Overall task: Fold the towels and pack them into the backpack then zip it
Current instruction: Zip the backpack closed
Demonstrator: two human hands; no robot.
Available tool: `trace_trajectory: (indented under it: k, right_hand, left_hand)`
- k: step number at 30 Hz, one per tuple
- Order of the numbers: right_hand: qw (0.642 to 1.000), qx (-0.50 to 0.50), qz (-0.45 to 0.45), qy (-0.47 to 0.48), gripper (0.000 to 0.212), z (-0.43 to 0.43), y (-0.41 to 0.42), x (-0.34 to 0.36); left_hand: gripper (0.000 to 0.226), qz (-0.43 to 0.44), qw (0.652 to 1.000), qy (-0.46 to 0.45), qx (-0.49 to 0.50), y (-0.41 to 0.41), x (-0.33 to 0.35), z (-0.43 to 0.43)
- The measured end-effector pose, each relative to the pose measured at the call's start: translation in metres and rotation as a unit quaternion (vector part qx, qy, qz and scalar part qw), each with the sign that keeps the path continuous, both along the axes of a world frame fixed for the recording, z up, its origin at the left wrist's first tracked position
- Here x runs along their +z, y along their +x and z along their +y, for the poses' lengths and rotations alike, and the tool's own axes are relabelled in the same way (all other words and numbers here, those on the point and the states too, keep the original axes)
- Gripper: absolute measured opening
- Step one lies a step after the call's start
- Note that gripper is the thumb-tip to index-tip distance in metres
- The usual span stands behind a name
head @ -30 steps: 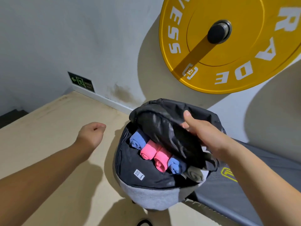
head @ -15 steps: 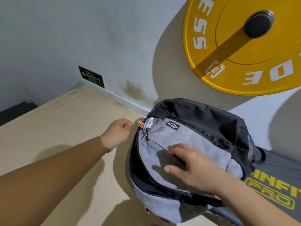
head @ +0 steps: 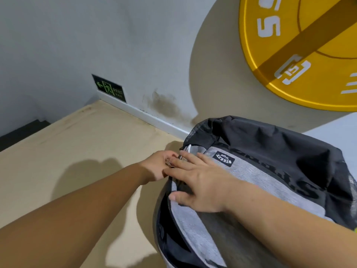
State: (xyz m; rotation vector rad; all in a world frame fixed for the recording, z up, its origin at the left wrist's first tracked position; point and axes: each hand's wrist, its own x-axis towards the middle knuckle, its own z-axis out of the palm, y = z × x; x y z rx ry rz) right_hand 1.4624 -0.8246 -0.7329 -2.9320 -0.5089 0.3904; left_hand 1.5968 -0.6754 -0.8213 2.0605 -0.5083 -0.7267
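On the tan floor (head: pixel 96 142), the left hand (head: pixel 156 167) appears to pinch the zipper pull (head: pixel 179 158) in its grip. The right hand (head: pixel 201 182), grip spread flat, presses the soft, slumping backpack (head: pixel 270 144), which is probably best steadied beside the zipper.

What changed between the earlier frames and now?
The right hand lowered the flap over the towels, now hidden, and lies flat on it. The left hand moved right to the backpack and pinches the zipper pull. The backpack stayed by the wall.
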Motion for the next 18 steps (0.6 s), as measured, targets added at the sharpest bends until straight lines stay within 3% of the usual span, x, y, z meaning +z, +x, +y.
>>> trace_trajectory:
  k: [2,5,7,15,18]
  right_hand:
    - [0.999,-0.020,0.003,-0.029,0.065,-0.003,0.012,-0.011]
    - [0.992,-0.092,-0.073,-0.040,0.071,-0.015,0.015,-0.023]
    - [0.985,-0.138,-0.091,-0.040,0.077,-0.019,0.011,-0.029]
    - [0.984,-0.155,-0.064,-0.059,0.083,-0.021,0.010,-0.034]
    - [0.984,-0.164,-0.047,-0.055,0.080,-0.021,0.011,-0.035]
  left_hand:
    - [0.029,-0.009,0.999,-0.001,0.042,-0.003,-0.007,-0.001]
    - [0.018,-0.019,0.995,-0.024,0.097,0.003,-0.017,0.000]
    - [0.023,-0.034,0.993,-0.022,0.107,0.007,-0.018,-0.001]
    - [0.052,-0.108,0.994,-0.019,-0.003,0.018,-0.010,-0.020]
    - [0.044,-0.112,0.994,-0.014,-0.008,0.024,-0.009,-0.027]
